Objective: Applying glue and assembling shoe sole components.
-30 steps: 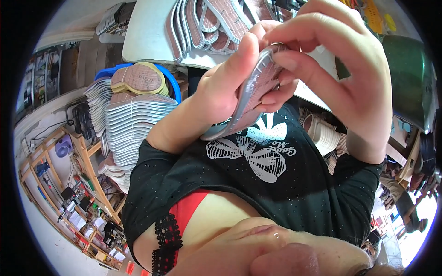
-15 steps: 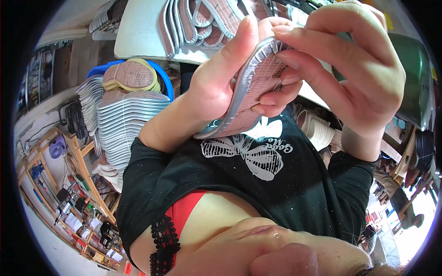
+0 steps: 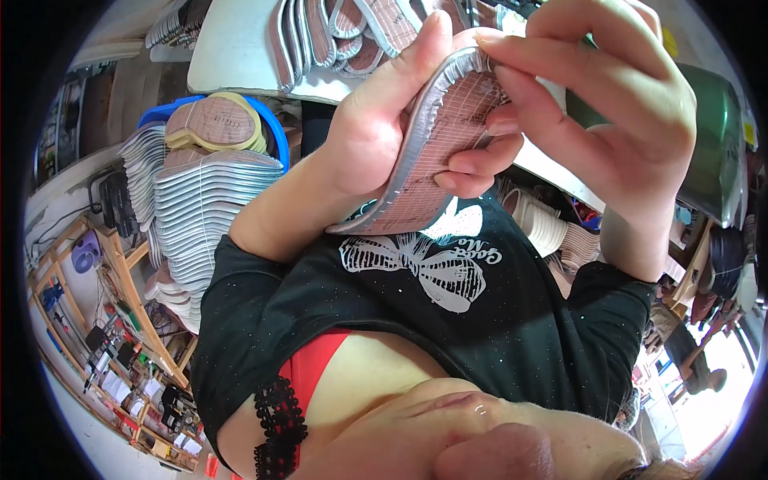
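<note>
A shoe insole (image 3: pixel 436 160) is held up in front of my chest, tilted, its brown lined underside facing me. Silver covering wraps over its rim and gathers in small pleats around the upper end. My left hand (image 3: pixel 364 132) grips it from the left: the thumb points up along the edge and the fingertips curl round onto the right side. At the top end, my right hand (image 3: pixel 616 104) is closed in a pinch on the silver rim with thumb and forefinger. The pinched bit itself is hidden by the fingertips.
On the white table (image 3: pixel 240 60) lie several finished-looking insoles (image 3: pixel 392 24). Left of me, a tall tied stack of silver-edged insoles (image 3: pixel 212 192) stands by a blue tub (image 3: pixel 280 132). A dark green rounded object (image 3: pixel 712 144) is at right, and a wooden shelf (image 3: pixel 148 304) at far left.
The insole and both hands have shifted slightly left. My right fingers have moved a little along the toe rim, and more of the pleated edge shows.
</note>
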Motion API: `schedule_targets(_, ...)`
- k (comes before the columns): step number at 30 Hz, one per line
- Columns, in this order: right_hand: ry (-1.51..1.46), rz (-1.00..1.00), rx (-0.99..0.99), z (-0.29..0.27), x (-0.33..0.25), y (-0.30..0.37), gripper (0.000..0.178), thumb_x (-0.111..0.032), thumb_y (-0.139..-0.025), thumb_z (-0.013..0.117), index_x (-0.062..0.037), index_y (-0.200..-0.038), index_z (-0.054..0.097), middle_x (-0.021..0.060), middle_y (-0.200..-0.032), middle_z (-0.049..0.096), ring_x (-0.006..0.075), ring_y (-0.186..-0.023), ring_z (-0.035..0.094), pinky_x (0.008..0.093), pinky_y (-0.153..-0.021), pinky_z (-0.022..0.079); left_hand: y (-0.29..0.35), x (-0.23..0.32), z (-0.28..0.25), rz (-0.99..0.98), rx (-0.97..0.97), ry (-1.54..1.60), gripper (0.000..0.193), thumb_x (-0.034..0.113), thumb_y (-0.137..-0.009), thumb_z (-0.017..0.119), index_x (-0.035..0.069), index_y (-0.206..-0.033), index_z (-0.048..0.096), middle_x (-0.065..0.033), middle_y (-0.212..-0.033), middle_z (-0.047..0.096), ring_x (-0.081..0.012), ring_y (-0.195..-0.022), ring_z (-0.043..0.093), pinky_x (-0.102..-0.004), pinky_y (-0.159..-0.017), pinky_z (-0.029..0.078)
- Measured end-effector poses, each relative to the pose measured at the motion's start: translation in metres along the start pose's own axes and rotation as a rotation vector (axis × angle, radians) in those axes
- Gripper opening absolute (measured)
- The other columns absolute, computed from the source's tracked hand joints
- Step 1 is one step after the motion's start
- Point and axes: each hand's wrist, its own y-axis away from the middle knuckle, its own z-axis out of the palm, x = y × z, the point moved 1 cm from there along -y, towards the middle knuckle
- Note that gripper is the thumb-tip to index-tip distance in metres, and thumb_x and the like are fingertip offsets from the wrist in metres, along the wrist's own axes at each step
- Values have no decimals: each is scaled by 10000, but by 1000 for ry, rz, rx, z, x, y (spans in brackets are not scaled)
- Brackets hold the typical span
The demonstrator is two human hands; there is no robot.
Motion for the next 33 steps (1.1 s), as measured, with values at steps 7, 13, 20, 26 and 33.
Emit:
schedule_targets(7,-611,523,-149,3,7,6,157,-73,-687,740,-7,-808,665,43,-714,575,132,-621,539,251,-606,418,-1,2,2,39,70,-134,612,587,-959,241,33,-1149,417,-53,-838,447,-113,-575,387,-228,-494,338)
schedule_targets(13,-881,595,-376,6,22,14,185,-114,-761,710,8,-875,632,57,-813,544,128,-713,518,265,-621,411,1,2,-3,-11,36,-246,755,707,-891,205,24,-1065,477,-60,-876,495,-112,-606,454,-233,-518,375)
schedule_targets(20,-714,906,-80,7,7,42,121,-93,-890,600,18,-937,594,19,-786,565,65,-649,503,183,-565,377,1,37,-7,-83,106,-910,600,515,-866,534,-9,-1159,528,-61,-958,574,-158,-891,569,-291,-726,507)
schedule_targets(26,-1252,1058,324,68,25,88,192,-182,-951,535,-2,-1017,522,112,-943,639,215,-928,670,295,-821,545,-51,127,-12,-229,46,-2162,226,216,-911,537,-1,-847,534,-66,-696,542,-132,-656,523,-274,-607,419)
schedule_targets(33,-1469,989,527,111,47,75,415,-264,-1005,400,105,-1172,494,228,-1111,613,266,-1004,637,365,-872,518,-146,158,-14,-426,-15,-2138,314,296,-816,667,-14,-859,677,-97,-691,628,-137,-642,542,-292,-618,443)
